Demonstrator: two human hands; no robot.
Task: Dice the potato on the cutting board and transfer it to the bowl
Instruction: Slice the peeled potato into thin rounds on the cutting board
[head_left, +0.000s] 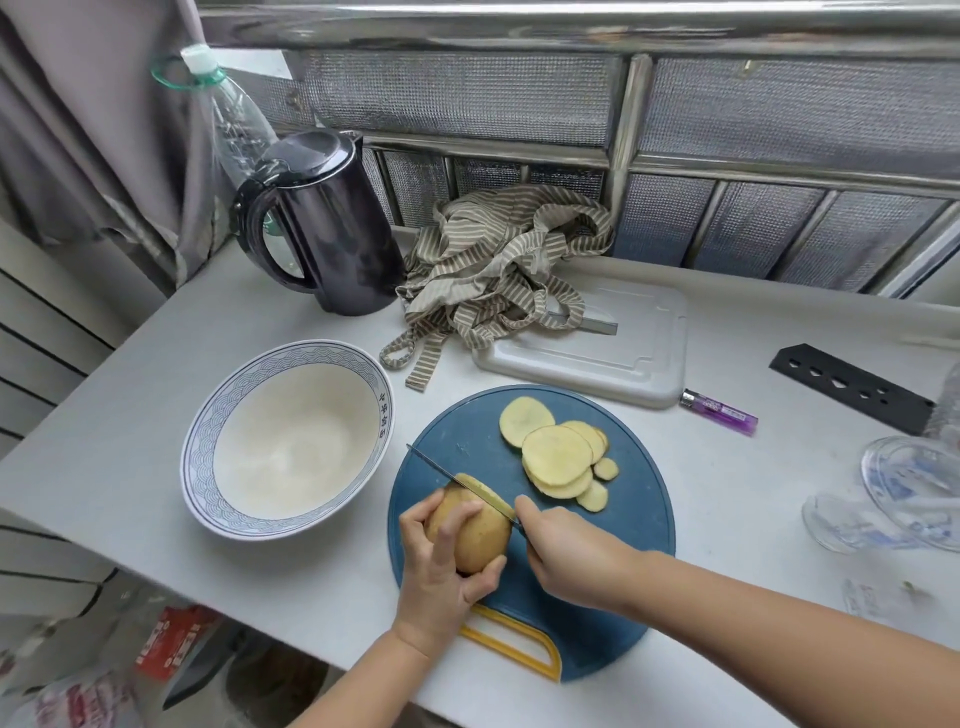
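On the blue cutting board (639, 519), your left hand (441, 566) grips the unsliced potato (472, 535). Your right hand (566, 556) is wrapped round the knife (447, 474), blade set into the cut end. Round slices (556, 457) lie fanned on the board's far side; none diced. Bowl (205, 431), left of the board, has no potato in it. Early stage, I judge. White counter (130, 441); black kettle (332, 228) and striped cloth (493, 260) beyond the board.

Blue cutting board (613, 525); blue-patterned white bowl (218, 421)
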